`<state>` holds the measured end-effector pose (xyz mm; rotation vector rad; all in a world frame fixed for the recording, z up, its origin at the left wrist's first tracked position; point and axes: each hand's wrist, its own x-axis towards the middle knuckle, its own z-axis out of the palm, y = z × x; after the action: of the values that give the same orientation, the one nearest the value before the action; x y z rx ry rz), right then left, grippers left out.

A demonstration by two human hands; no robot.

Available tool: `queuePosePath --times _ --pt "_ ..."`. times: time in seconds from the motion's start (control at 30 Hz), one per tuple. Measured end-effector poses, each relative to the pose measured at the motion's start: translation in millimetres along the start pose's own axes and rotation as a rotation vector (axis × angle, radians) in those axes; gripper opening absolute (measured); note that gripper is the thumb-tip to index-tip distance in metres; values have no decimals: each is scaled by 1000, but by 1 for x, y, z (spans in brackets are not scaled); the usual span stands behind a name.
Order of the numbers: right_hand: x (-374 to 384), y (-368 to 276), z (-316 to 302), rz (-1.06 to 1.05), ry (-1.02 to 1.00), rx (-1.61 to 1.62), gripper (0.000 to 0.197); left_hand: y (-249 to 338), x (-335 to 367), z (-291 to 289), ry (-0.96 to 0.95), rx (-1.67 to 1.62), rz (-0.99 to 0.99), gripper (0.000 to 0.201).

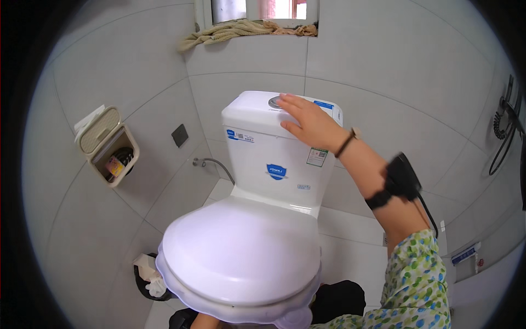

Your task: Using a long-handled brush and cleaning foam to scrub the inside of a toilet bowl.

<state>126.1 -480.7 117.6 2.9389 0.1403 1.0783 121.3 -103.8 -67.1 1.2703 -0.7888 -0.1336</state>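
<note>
My right hand (309, 122) reaches over the top of the white toilet tank (257, 148). Its fingers are stretched out, and the fingertips lie at the edge of the round silver flush button (275, 102). Below the tank, the white toilet lid (241, 249) is down. A pale lavender, wavy-edged rim (235, 313) shows under the lid, with a rounded lobe at its front right. Only a small part of my left hand (205, 322) or wrist appears beneath that rim at the lower edge, so its fingers are hidden.
On the left wall hangs an open beige box (112, 151) with small items inside. A black bin (153, 279) stands left of the toilet. A hose (222, 167) runs from the wall valve to the tank. Twisted cloth (235, 32) lies along the windowsill; a shower hose (498, 137) hangs at right.
</note>
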Motion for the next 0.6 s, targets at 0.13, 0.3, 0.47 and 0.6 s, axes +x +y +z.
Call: queuePosePath --times 0.13,0.3,0.47,0.6 --pt "14 26 26 114 -76 -118 57 -1 -9 -8 -92 -29 -81 57" --pt "28 19 28 255 -201 -174 69 5 -17 -19 -136 -26 -140 55" --pt "28 15 33 235 -157 -238 68 4 -20 -22 -148 -37 -158 53" --pt "34 12 31 273 -118 -190 65 3 -20 -24 -149 -27 -167 51"
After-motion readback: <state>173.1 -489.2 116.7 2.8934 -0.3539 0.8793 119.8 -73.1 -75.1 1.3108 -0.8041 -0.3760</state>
